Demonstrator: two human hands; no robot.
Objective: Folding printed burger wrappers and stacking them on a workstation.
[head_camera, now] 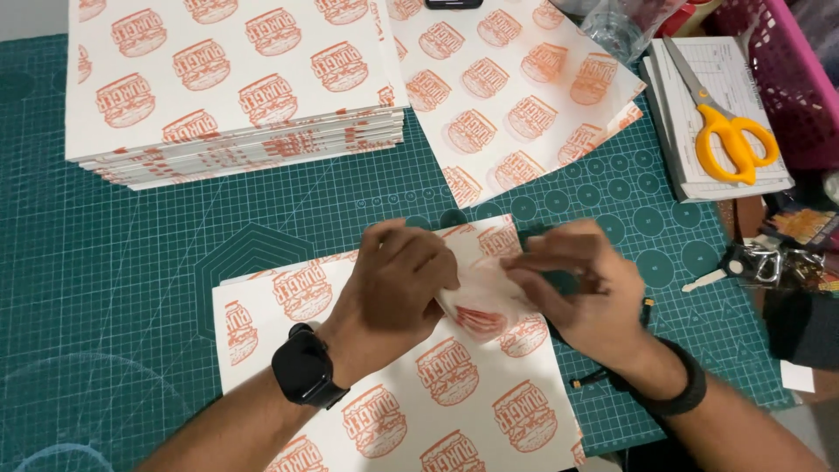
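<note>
Folding the white orange-printed paper sheet (pixel 472 297) at frame centre on the green gridded counter (pixel 114 262), our left hand (pixel 398 280) and right hand (pixel 581 288) pinch its corner; uneven pressure could skew the crease.

surface: green gridded cutting mat (pixel 114 262) | right edge: pink basket (pixel 786 79) | light: even

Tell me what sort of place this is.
Probably a small craft or packaging workbench. A green cutting mat covers the table, a tall stack of printed wrapping sheets waits at the back, and yellow-handled scissors lie on a notepad. Both hands, left hand and right hand, fold a printed sheet.
</note>
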